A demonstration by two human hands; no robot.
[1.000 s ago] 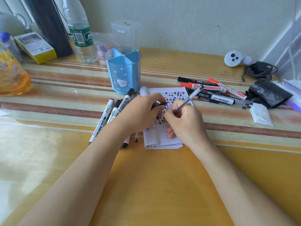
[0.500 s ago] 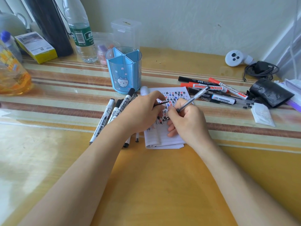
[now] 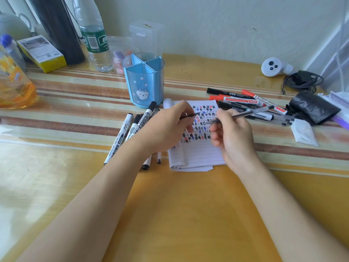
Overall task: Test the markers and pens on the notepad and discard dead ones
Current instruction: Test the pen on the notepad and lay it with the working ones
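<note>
Apparently recapping: pen [image 3: 256, 111] held clear of the notepad [image 3: 200, 154].
My right hand [image 3: 234, 135] pinches the pen above the notepad, mid-desk [image 3: 170, 205], its tip aimed at a thin dark piece [image 3: 188, 116], perhaps the cap, pinched in my left hand [image 3: 166, 127].

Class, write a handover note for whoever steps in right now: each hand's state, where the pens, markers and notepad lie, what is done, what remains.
Left hand pinches a thin black piece over the notepad.
Right hand grips a clear pen, tip pointing at the page.
Black-capped markers lie left of the notepad; a mixed red and black pile lies right of it.
Done: black, blue and red test marks fill the upper page.
To do: test this pen; which pile is tested cannot be told.
</note>
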